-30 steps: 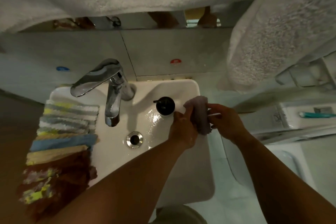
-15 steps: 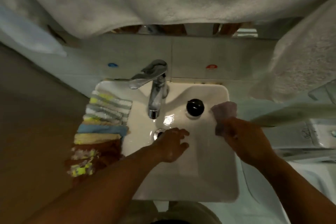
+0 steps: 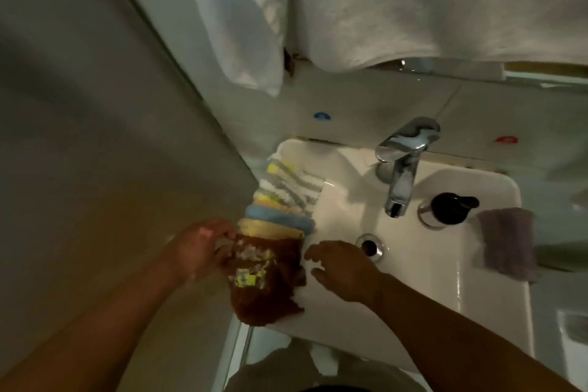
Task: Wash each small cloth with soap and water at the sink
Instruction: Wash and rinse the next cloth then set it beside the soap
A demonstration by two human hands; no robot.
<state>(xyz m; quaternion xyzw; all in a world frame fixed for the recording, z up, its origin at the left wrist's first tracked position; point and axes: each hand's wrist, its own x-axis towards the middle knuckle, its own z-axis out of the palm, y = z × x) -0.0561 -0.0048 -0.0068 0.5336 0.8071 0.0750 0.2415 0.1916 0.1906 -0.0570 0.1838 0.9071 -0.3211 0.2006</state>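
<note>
A row of small cloths lies over the left rim of the white sink [image 3: 451, 305]: striped ones [image 3: 291, 189] at the back, then blue and yellow ones, and a brown cloth [image 3: 269, 277] with a pale patterned patch nearest me. My left hand [image 3: 199, 248] holds the brown cloth's left edge, fingers curled on it. My right hand [image 3: 342, 267] hovers at the cloth's right edge over the basin, fingers spread and empty. A purple cloth [image 3: 509, 242] hangs over the sink's right rim. A black-topped soap dispenser [image 3: 448, 208] stands right of the chrome tap [image 3: 402, 169].
The drain [image 3: 369, 245] sits just beyond my right hand. White towels [image 3: 413, 3] hang above the sink against the tiled wall. A grey wall [image 3: 95, 137] runs close along the left side of the sink.
My right hand has let go of the purple cloth, now left on the right rim. Both hands have moved left to the brown cloth. The view has swung left.
</note>
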